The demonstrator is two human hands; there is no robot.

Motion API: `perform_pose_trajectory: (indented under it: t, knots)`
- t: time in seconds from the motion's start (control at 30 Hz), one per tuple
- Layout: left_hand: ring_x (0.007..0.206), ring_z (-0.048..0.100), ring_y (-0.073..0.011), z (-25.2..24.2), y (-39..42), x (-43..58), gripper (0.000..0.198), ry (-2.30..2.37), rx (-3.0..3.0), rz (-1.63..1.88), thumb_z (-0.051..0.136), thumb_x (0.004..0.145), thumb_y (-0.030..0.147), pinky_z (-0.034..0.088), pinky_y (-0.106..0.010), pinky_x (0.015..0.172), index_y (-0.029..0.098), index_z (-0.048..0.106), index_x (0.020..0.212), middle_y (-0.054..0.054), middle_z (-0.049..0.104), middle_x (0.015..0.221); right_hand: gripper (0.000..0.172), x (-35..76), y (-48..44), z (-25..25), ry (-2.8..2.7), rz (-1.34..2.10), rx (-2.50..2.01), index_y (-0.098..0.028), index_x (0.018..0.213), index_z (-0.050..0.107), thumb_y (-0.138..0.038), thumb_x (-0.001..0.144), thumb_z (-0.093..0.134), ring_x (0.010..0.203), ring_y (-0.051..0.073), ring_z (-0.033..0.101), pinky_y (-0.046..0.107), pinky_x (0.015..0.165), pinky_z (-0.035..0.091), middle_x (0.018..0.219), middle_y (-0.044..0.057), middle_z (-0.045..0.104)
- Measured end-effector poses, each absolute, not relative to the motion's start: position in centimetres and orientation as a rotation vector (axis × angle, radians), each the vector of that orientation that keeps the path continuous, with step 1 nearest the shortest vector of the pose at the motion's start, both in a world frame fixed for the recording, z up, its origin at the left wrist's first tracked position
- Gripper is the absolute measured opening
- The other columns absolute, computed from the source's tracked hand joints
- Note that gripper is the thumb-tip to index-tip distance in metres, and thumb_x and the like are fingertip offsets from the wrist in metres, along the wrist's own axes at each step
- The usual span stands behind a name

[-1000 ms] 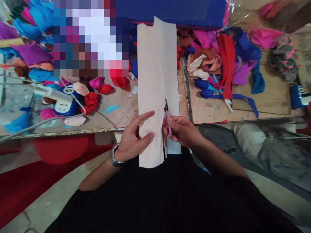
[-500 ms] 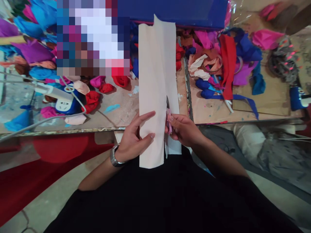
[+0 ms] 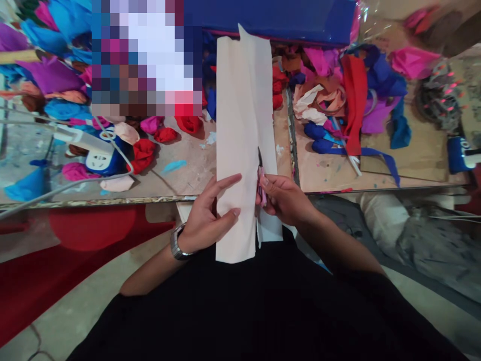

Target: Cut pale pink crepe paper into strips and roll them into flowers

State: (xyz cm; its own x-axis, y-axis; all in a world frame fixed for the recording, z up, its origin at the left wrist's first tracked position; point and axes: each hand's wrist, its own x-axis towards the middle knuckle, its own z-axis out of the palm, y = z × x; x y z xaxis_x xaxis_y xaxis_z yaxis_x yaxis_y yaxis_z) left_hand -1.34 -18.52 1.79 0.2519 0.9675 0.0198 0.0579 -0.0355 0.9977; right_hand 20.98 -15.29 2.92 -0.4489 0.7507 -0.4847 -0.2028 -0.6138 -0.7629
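A long cream paper sheet (image 3: pixel 236 125) lies over the table edge toward my body, with a lengthwise slit from its near end. My left hand (image 3: pixel 208 215) holds its left side, index finger and thumb apart on top; the other fingers are hidden, seemingly under the paper. In my right hand (image 3: pixel 283 198) is a pair of scissors (image 3: pixel 262 185) with pink handles. One dark blade shows above the sheet at the top of the slit, pointing away from me. The narrower strip right of the slit passes beneath my right hand.
Coloured paper scraps (image 3: pixel 52 77) crowd the table's left side. A power strip (image 3: pixel 99 158) with a plugged-in white adapter and cable sits there. Red and blue strips (image 3: pixel 353 105) lie to the right. A blue box (image 3: pixel 270 20) stands behind the sheet. A gap splits the tabletop (image 3: pixel 195 170).
The scissors and both hands look nearly the same. The whole view has shifted slightly, and the slit's near edges sit a little further apart.
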Motion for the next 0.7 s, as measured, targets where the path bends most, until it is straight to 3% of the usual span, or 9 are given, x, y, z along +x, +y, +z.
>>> perform_pose_trajectory:
  t: [0.7]
  knots:
    - [0.139,0.057,-0.0273,2.1,-19.2,-1.4,0.062,1.001,1.330,0.995,0.077,0.087,0.019,0.041,-0.046,0.126,0.026,0.062,0.147,-0.011,0.059,0.142,0.047,20.7,-14.2,3.3,-0.805,2.066,-1.141,-0.015,0.075,0.066,-0.059,0.088,0.077,0.039,0.003,0.045,0.018,0.035,0.023,0.065,-0.001,0.065]
